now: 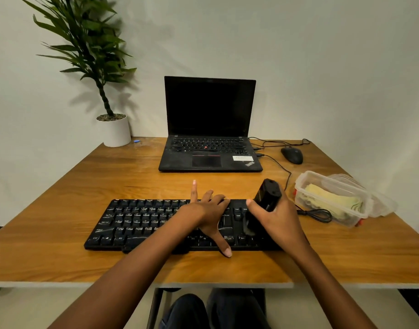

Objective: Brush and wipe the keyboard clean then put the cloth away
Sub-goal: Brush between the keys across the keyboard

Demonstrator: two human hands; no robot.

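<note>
Black keyboard (137, 224) at the table's (61, 257) near edge, apparently mid-brushing
Rigid but light, it would likely slide, so the left hand (208, 210) pins it with straight, spread fingers; the right hand (279, 219) curls round the black brush (265, 198), bristles on the right-end keys. The soft yellow cloth (331, 198) lies in the clear tub (305, 179) at right. The far laptop (209, 153) reads "ThinkPad"
</note>
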